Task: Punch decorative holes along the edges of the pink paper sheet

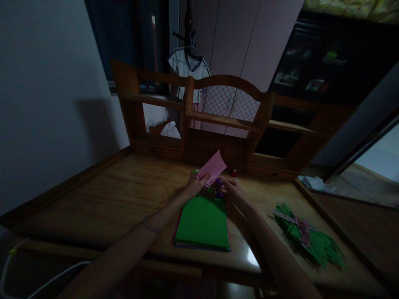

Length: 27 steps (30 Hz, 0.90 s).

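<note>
My left hand (199, 184) is closed on a sheet of pink paper (214, 166), which is tilted up above the table. A row of small cut-outs runs along the sheet's lower edge. My right hand (232, 190) grips a small purple paper punch (219, 188) at that edge, its fingers wrapped round it. Dim light hides the punch's details. Just below both hands lies a stack of green paper (204, 222), with pink and purple sheets showing at its borders.
To the right lies a heap of green cut strips (311, 238) with pink strips (304, 232) on top. A small red piece with a white top (234, 172) stands behind my right hand. A wooden shelf unit (224, 120) borders the table's back, and a wall (62, 104) the left.
</note>
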Each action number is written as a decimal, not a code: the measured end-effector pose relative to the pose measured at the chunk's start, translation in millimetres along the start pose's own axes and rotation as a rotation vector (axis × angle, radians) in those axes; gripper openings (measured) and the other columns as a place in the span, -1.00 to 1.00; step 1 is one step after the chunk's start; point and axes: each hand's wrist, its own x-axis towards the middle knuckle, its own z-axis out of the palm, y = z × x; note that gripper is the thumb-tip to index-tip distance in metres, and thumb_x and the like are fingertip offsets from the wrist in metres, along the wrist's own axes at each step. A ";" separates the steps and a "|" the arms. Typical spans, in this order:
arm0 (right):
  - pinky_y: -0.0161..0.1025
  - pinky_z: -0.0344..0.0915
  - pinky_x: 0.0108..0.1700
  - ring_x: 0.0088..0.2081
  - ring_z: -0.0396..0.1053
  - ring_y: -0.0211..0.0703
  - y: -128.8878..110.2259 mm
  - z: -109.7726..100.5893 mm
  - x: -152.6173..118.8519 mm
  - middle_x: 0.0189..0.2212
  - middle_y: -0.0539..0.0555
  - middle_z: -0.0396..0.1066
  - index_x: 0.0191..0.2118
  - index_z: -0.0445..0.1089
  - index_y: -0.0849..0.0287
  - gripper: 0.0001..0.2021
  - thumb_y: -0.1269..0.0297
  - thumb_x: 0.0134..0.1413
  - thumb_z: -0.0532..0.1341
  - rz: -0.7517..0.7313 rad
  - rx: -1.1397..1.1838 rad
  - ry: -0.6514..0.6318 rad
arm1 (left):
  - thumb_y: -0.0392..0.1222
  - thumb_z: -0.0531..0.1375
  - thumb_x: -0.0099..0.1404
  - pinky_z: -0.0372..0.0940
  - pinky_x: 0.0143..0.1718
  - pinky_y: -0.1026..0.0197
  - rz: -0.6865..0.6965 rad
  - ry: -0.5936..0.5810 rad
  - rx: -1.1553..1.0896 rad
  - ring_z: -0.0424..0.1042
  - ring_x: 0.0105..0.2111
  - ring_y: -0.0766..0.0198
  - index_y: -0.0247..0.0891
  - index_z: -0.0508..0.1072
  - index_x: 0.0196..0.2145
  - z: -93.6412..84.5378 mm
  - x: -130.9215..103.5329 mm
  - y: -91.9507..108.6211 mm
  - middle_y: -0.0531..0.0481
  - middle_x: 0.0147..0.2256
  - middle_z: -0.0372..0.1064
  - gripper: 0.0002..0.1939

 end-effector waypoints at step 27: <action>-0.35 0.05 -0.54 -0.60 0.18 -0.35 10.3 -8.4 8.3 -0.59 -0.02 0.33 -0.41 0.46 0.23 -0.58 -0.11 -0.14 0.32 -0.003 -0.076 0.026 | 0.03 0.17 0.21 0.32 -0.02 0.12 0.072 -0.134 -0.023 0.46 -0.10 0.11 -0.30 0.50 -0.10 1.4 -5.2 9.7 -0.10 -0.11 0.49 -0.59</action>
